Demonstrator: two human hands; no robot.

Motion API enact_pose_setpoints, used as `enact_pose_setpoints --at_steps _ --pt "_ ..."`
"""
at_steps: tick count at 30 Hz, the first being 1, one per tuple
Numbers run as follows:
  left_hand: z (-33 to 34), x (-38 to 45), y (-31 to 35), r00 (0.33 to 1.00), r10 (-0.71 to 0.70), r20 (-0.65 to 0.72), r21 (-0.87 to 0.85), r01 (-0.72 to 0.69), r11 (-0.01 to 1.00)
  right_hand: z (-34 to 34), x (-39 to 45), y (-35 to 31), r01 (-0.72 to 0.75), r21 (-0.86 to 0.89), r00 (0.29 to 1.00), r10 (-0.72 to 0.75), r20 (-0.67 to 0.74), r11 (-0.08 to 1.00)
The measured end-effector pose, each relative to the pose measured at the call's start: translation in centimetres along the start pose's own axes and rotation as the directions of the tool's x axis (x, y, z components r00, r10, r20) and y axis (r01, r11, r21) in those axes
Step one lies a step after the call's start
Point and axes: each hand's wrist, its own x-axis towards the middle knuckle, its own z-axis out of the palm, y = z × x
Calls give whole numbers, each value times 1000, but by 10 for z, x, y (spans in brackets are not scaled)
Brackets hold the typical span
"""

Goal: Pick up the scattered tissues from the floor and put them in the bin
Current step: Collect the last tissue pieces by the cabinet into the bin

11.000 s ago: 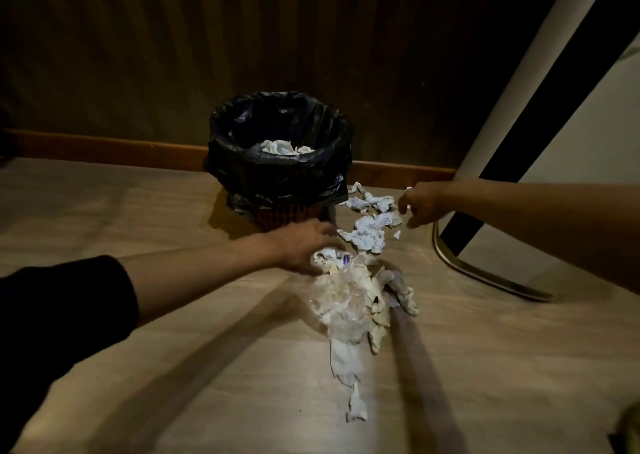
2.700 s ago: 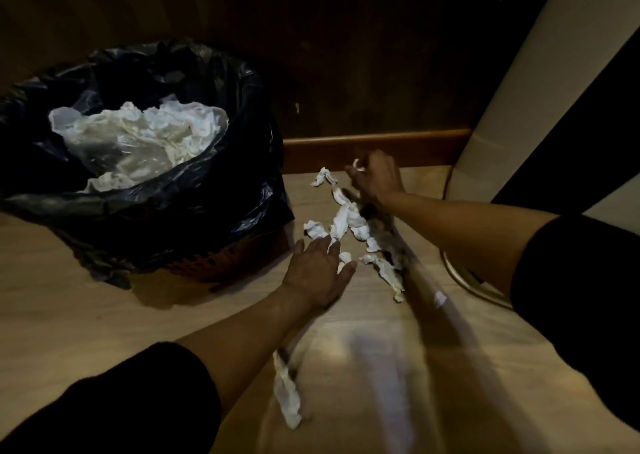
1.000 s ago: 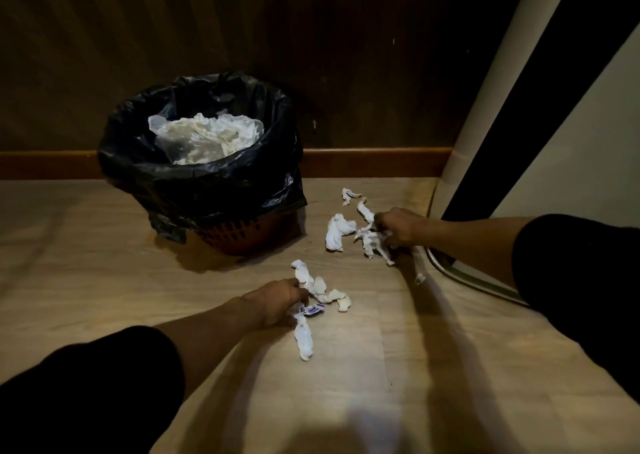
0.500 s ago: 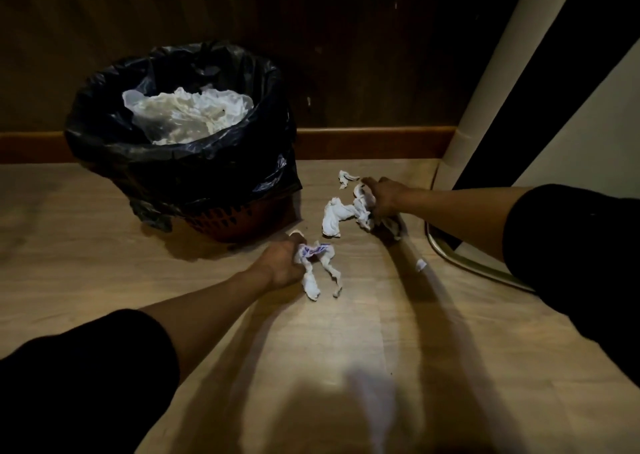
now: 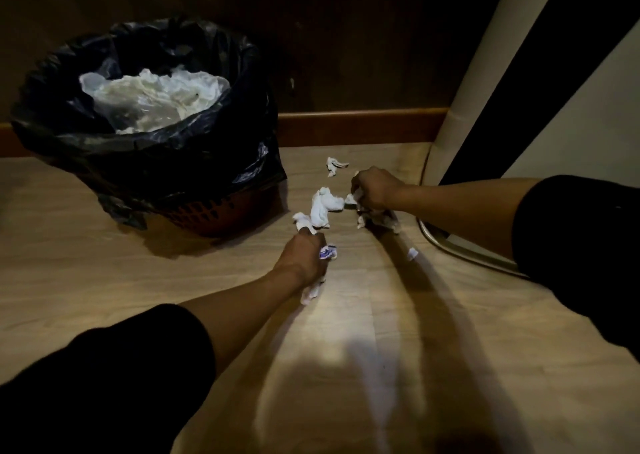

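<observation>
My left hand (image 5: 302, 259) is closed around a bunch of white tissues (image 5: 327, 253), one with purple print, and a strip hangs below the fist. My right hand (image 5: 374, 189) is shut on more crumpled tissues, some trailing onto the floor beneath it. Between the hands lies a loose white tissue wad (image 5: 322, 206). A small twisted tissue (image 5: 334, 165) lies farther back, and a tiny scrap (image 5: 412, 253) sits to the right. The bin (image 5: 239, 176), lined with a black bag, stands at the left and holds white tissues and plastic.
A dark wooden wall with a brown skirting board (image 5: 360, 130) runs behind the bin. A white and black panel leans at the right, with a curved metal base (image 5: 460, 249) on the light wooden floor (image 5: 104, 266).
Both hands have gathered the scattered tissues into their fists and moved closer to the bin. The view has come nearer too.
</observation>
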Motion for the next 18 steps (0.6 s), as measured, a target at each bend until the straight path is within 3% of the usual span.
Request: enact_pose_setpoints --at_steps 3,8,11,15,18 --pt "-9 7 2 996 12 -87 -65 -17 998 -13 -7 5 -32 -57 998 35 48 998" --pt "-34 32 1 977 62 -202 -117 -87 989 -21 -37 6 -16 -235 964 77 253 972" --pt "-36 49 6 988 105 -114 -120 -119 986 -23 -66 6 -11 -263 914 116 388 965" --pt "-34 58 19 994 71 77 -250 -50 967 -7 -96 14 97 -328 904 55 425 940" --pt "-24 63 18 990 57 129 -108 -43 993 8 -115 25 154 -313 920 -20 392 937"
